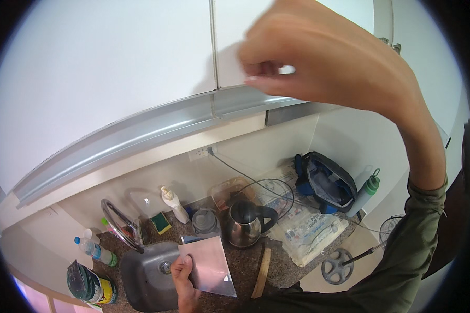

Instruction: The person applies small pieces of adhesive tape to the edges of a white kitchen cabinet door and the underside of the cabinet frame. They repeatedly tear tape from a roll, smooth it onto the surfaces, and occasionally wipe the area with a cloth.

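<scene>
My left hand grips a flat, shiny pinkish sheet by its left side, over the counter beside the sink. Another flat edge shows behind the sheet's top. My right hand is raised in front of the white upper cabinet door, fingers curled and pinched, slightly blurred; I cannot make out what, if anything, is between them. A metal strip runs along the cabinet's lower edge, below that hand.
A steel kettle, wooden strip, sink, faucet, bottle, sponge and bucket crowd the counter. An open bag and green-capped bottle stand right. A fan is below.
</scene>
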`<state>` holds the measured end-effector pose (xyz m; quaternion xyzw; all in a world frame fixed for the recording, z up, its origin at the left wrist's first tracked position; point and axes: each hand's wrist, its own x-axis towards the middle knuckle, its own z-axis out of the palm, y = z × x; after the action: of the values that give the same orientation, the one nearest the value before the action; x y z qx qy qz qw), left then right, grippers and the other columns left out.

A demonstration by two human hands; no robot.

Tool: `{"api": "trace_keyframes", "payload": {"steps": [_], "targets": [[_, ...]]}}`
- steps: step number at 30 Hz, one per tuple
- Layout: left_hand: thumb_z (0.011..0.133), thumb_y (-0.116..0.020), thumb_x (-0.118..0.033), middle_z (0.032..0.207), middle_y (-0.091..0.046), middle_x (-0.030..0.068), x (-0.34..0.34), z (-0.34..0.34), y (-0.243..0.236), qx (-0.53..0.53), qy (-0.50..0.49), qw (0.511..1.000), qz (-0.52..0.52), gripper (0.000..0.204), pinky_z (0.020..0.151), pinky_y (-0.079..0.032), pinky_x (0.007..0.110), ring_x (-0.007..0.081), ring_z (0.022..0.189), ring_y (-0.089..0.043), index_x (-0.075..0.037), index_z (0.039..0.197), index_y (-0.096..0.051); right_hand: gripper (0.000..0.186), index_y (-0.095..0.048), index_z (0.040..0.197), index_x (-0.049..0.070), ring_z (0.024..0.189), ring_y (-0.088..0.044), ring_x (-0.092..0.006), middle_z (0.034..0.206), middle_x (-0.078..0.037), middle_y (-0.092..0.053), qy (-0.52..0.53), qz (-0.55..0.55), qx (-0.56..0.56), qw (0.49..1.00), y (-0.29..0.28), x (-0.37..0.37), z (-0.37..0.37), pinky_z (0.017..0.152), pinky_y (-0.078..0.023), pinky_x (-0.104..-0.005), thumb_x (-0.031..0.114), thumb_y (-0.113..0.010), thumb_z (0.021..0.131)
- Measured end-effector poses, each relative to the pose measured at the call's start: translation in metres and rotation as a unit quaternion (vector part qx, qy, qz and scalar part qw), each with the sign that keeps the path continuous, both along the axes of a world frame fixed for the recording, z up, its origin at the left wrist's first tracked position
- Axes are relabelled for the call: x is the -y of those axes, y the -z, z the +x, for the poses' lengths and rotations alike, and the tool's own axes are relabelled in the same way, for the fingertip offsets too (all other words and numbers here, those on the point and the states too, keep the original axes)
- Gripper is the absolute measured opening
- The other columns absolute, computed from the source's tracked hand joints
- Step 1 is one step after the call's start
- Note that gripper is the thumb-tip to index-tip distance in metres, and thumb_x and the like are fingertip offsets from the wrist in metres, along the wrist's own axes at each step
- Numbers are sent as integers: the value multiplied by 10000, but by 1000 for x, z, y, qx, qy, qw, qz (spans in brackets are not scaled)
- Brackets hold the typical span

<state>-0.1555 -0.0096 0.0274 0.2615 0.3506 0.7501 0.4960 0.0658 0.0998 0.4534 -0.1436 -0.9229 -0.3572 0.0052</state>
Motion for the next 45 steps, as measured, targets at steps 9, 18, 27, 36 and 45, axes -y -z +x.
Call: {"api": "trace_keyframes", "payload": {"steps": [9, 18, 27, 36, 45], "targets": [[1009, -652, -229, 1012, -733, 100, 4, -1, 2, 1, 14, 1000, 13, 324, 780, -538, 286, 143, 837, -677, 69, 1132, -683, 276, -559, 672, -53, 458, -510, -186, 496, -68, -509, -27, 6, -29, 999, 5, 0, -2, 451, -410, -313, 49, -655, 909], [1012, -648, -240, 982, -737, 96, 8, 10, -5, -17, -3, 1000, 3, 321, 750, -541, 281, 138, 818, -682, 61, 1115, -692, 128, -716, 973, -1, 783, -672, -235, 834, -139, -669, -39, -3, -180, 983, 26, -14, 8, 682, -525, -346, 24, -710, 848], [1013, -643, -246, 1001, -735, 93, 17, 19, -14, -32, 12, 999, 9, 329, 765, -540, 283, 143, 846, -682, 61, 1125, -687, 544, -728, 1212, 139, 891, -615, -197, 1000, -27, -623, -204, 167, -238, 935, 95, -79, 63, 786, -503, -348, -15, -763, 692], [1014, -633, -251, 996, -730, 93, 34, 17, -8, -37, -17, 999, -1, 341, 767, -531, 282, 140, 851, -678, 67, 1128, -681, 498, -733, 1152, 95, 891, -616, -200, 997, -31, -649, -220, 187, -291, 912, 98, -61, 39, 778, -500, -352, -22, -786, 671], [1012, -639, -272, 970, -724, 81, 44, 26, -16, -51, -25, 998, -10, 349, 755, -523, 275, 129, 827, -666, 59, 1115, -686, 324, -758, 1065, 93, 843, -629, -197, 968, -34, -674, -282, 96, -397, 868, 104, -66, 40, 715, -504, -324, 1, -801, 757]]}}
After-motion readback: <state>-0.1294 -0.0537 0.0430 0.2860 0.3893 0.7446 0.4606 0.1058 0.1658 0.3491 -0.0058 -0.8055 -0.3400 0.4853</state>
